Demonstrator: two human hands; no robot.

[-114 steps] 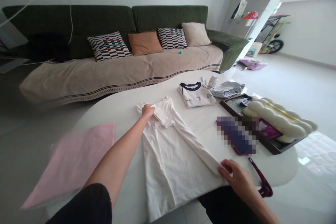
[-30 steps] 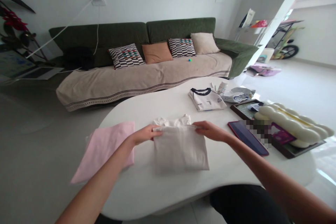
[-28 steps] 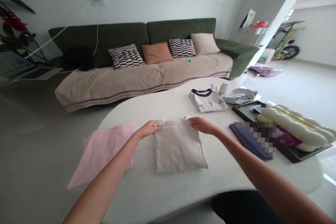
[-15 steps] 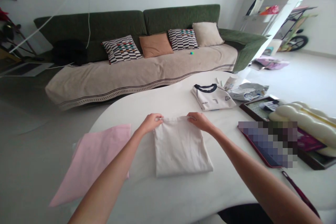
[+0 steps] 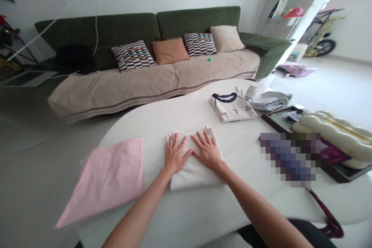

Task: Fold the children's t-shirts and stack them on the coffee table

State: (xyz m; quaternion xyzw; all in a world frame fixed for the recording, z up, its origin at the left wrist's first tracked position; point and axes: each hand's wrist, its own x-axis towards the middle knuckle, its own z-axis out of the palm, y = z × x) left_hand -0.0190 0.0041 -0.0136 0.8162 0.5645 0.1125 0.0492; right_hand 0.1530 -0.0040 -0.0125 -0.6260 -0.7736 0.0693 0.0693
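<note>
1. Head view: locate the white cloth [image 5: 194, 178], a folded block lying on the table [image 5: 238, 155] in front of the person.
2. Left hand [image 5: 175, 155]: palm down on the cloth, fingers spread open, gripping nothing.
3. Right hand [image 5: 207, 152]: same posture, fingers fanned; the two thumbs touch or nearly touch.
4. Function of posture (judgement): two spread palms distribute pressure, which would keep the layers flat.
5. Pink cloth [image 5: 112, 174]: laid flat left of the white cloth, apart from it, presumably to keep the centre free for handling.
6. Jersey [image 5: 234, 109]: folded, collar and print upward, beyond the right hand.
7. Tray [image 5: 343, 175]: at right; contains a cream puffy case [image 5: 334, 135] and a purple packet [image 5: 334, 153]. Case contents are not visible.
8. Silver bag [image 5: 270, 101]: crumpled, beside the jersey; contents cannot be determined.
</note>
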